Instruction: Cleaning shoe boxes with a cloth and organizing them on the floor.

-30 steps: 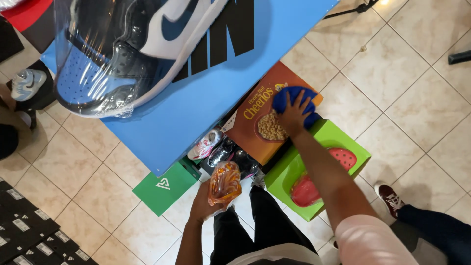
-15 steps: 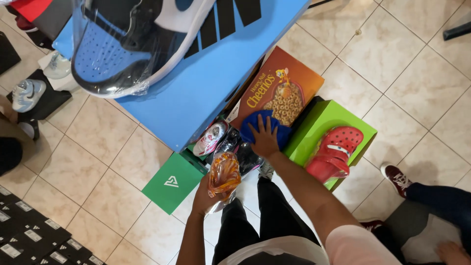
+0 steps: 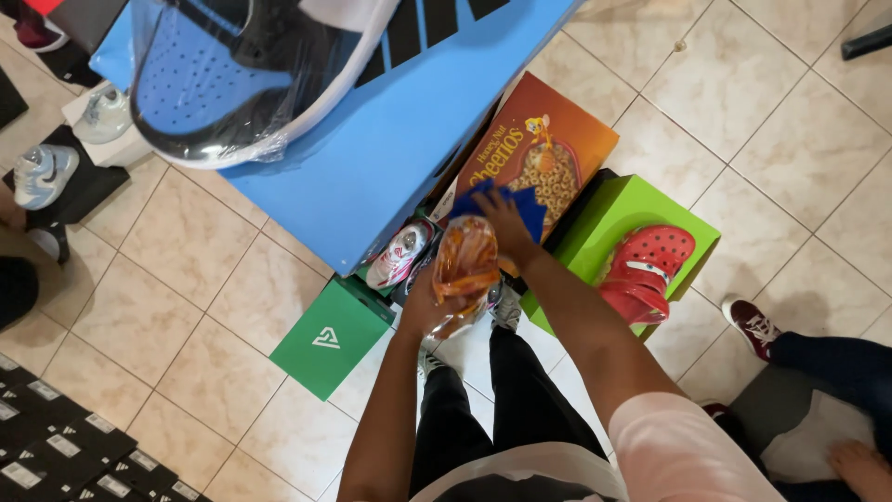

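Note:
My left hand (image 3: pixel 429 307) holds an orange shoe wrapped in clear plastic (image 3: pixel 465 262) upright in front of me. My right hand (image 3: pixel 506 223) presses a blue cloth (image 3: pixel 528 204) against the top of that wrapped shoe, over the lower end of an orange cereal box (image 3: pixel 539 153). Both arms reach forward from my body above my dark trousers.
A large blue box (image 3: pixel 372 158) carries a giant plastic-wrapped blue, black and white sneaker (image 3: pixel 237 79). A red clog (image 3: pixel 646 270) lies on a green box (image 3: pixel 618 218). A green box (image 3: pixel 330 339), a white-pink sneaker (image 3: pixel 400 253), black boxes (image 3: pixel 56 446) and another person's shoe (image 3: pixel 753 325) lie around.
My right hand has slid the blue cloth off the cereal box toward me, onto the wrapped shoe. My left hand has raised the shoe. The red clog is now uncovered.

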